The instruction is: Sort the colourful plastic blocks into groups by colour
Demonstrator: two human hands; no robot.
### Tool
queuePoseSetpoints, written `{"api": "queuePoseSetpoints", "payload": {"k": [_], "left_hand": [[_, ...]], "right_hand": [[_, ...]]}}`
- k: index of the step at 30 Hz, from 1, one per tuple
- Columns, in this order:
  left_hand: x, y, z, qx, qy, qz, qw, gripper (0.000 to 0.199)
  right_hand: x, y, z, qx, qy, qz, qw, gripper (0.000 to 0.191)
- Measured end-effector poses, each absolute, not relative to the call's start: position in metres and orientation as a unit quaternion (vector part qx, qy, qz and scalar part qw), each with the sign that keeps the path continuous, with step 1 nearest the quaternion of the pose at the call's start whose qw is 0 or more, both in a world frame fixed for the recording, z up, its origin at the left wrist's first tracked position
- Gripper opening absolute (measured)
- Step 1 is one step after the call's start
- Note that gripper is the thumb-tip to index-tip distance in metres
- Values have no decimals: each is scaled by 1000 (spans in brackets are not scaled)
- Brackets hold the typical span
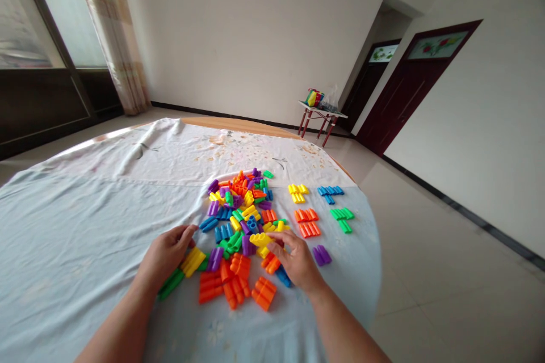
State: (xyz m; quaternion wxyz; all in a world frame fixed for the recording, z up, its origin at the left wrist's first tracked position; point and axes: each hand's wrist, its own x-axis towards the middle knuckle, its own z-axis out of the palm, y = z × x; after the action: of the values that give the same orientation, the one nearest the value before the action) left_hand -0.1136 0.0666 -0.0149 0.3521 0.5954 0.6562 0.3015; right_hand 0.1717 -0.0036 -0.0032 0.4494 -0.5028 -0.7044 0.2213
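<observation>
My right hand [296,261] pinches a yellow building block [259,239] made of joined tubes, just above the near right part of a mixed pile of plastic blocks [238,212]. On the pile's left side, my left hand [170,249] is closed, its thumb and fingers together, with no block showing in them. Beside its fingertips lies a blue block [208,224]. A yellow block [193,261] and a green block [171,284] lie close by its wrist. Several orange blocks [232,283] are in front, between my forearms.
Right of the pile are separate colour groups: yellow blocks [298,193], blue blocks [330,194], orange blocks [307,222], green blocks [342,218] and purple blocks [322,255]. A light cloth [85,227] covers the round table. A small side table [323,110] stands near the far wall.
</observation>
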Motion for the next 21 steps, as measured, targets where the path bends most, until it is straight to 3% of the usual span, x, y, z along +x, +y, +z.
{"api": "queuePoseSetpoints", "payload": {"k": [8, 21], "left_hand": [[-115, 67, -16, 594, 658, 296, 356, 58], [-119, 72, -18, 593, 669, 272, 357, 65]], "right_hand": [[196, 1, -7, -492, -787, 75, 364, 31], [182, -1, -8, -565, -731, 106, 369, 40]]}}
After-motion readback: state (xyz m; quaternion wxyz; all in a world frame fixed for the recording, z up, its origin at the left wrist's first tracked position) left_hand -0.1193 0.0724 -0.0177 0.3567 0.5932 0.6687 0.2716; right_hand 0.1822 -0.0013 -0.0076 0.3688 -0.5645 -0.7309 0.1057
